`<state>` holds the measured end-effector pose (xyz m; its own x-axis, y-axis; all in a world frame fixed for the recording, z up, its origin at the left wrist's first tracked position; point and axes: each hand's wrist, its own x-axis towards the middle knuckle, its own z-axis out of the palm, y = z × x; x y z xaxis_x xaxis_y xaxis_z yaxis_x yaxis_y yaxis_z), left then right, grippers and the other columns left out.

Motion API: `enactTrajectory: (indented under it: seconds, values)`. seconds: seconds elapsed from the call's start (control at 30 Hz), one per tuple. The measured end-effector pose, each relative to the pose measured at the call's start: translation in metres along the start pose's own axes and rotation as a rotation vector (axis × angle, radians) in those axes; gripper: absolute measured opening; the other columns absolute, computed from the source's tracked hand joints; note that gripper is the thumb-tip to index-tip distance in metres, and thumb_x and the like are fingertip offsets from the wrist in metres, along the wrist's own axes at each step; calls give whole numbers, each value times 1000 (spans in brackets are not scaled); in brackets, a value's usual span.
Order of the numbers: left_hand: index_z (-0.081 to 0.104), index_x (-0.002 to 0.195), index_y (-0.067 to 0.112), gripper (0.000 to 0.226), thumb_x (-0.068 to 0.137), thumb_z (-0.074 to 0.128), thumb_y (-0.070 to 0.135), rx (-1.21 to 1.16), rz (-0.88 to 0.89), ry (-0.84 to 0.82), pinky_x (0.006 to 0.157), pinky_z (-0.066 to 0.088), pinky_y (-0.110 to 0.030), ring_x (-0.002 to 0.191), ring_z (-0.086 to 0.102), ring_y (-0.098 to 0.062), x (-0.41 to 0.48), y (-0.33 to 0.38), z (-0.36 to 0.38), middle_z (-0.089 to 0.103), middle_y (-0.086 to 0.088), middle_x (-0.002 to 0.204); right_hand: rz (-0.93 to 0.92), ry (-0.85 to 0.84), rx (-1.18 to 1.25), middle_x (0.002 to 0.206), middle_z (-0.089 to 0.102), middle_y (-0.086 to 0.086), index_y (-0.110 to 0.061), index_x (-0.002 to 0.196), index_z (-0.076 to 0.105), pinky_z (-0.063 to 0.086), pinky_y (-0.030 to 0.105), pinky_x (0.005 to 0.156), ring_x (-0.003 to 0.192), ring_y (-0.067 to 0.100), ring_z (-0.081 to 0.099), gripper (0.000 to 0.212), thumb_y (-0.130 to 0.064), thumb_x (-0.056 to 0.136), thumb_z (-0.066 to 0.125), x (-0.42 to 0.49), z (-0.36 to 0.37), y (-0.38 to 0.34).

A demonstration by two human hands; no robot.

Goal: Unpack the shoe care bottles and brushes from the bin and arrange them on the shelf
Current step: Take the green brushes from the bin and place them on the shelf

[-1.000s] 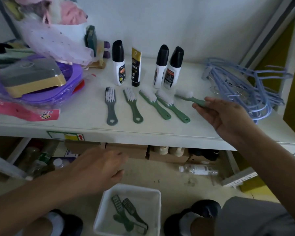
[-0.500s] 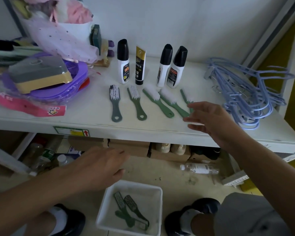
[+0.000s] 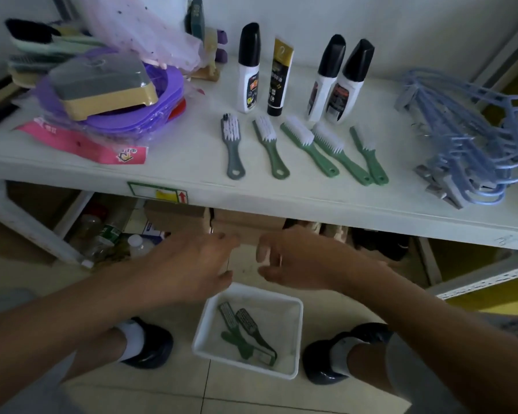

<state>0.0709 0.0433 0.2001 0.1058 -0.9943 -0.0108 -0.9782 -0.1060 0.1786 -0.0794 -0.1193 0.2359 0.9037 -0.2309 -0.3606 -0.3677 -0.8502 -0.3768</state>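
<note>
Right hand (image 3: 299, 261) has released the fifth brush (image 3: 368, 155). It and the left hand (image 3: 189, 264) hover empty, relaxed, above the bin (image 3: 269, 292)

Soft, rather dim light is seen throughout. The left hand (image 3: 192, 264) and right hand (image 3: 299, 261) are rendered dark and slightly smeared by motion blur. The brightest tones are found on the white shelf (image 3: 177, 165) and wall (image 3: 401, 31) above them; deep shadow is held under the shelf, just behind the hands. Weak glare is caught on the 2 shoes (image 3: 150, 352) below the wrists. Straight edges far to either side are bent by wide-angle distortion.
</note>
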Motion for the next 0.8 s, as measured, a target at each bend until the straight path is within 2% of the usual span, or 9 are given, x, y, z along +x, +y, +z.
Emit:
enactTrajectory:
  seconds: [0.03, 0.1, 0.17, 0.3, 0.47, 0.57, 0.63, 0.73, 0.8]
  values:
    - [38, 138, 24, 52, 91, 44, 47, 38, -31, -105, 51, 38, -29, 77, 59, -15, -2, 1, 3, 61, 6, 107, 3, -104, -106, 100, 60, -10, -28, 116, 61, 45, 29, 72, 98, 14, 60, 28, -42, 92, 59, 9, 22, 0]
    - [16, 146, 26, 67, 94, 51, 49, 61, -88, -330, 67, 50, -35, 89, 60, -18, -6, 2, 6, 56, 3, 117, 30, -248, -206, 119, 58, 2, -20, 129, 56, 46, 31, 79, 108, 21, 58, 38, -39, 96, 56, 24, 69, 7]
    - [8, 149, 25, 73, 95, 53, 47, 85, -81, -404, 74, 50, -37, 93, 59, -20, -9, 1, 10, 55, 1, 118, 95, -366, -203, 127, 58, 9, -12, 131, 55, 49, 34, 85, 111, 25, 60, 38, -31, 98, 53, 37, 116, 20]
    - [30, 139, 27, 50, 96, 52, 42, 54, -28, -290, 74, 47, -36, 85, 55, -16, -11, 2, 14, 51, 8, 98, 204, -509, -143, 118, 65, 12, -4, 126, 59, 47, 29, 73, 103, 26, 65, 33, -18, 96, 57, 61, 199, 50]
    - [40, 138, 23, 43, 98, 49, 36, 113, 11, -269, 74, 31, -33, 97, 56, -18, -10, 3, 14, 58, 2, 112, 371, -535, 63, 113, 64, 8, -8, 125, 56, 52, 28, 80, 95, 21, 62, 34, -24, 95, 58, 85, 261, 60]
    - [43, 134, 23, 38, 98, 50, 36, 140, 15, -264, 74, 34, -34, 92, 55, -18, -10, -2, 13, 59, 1, 110, 357, -538, 56, 118, 62, 8, -10, 138, 44, 52, 29, 78, 93, 21, 60, 52, -30, 93, 60, 100, 302, 63]
    - [47, 126, 23, 31, 97, 50, 34, 148, 13, -249, 71, 33, -34, 82, 50, -16, -9, -8, 16, 58, 2, 103, 374, -491, 78, 119, 57, 8, -18, 144, 36, 47, 29, 74, 92, 21, 56, 58, -34, 93, 60, 106, 313, 58]
    - [50, 116, 23, 23, 94, 50, 29, 143, 6, -230, 68, 31, -34, 73, 45, -16, -10, -18, 25, 56, 3, 92, 337, -520, -29, 131, 57, 19, -9, 133, 54, 47, 43, 92, 114, 36, 57, 38, -18, 97, 52, 112, 320, 52]
    - [49, 116, 24, 23, 93, 49, 25, 142, -3, -229, 67, 33, -35, 71, 45, -16, -12, -22, 28, 55, 3, 88, 318, -485, -28, 130, 58, 16, -13, 132, 54, 48, 44, 96, 117, 35, 57, 35, -28, 101, 48, 113, 320, 49]
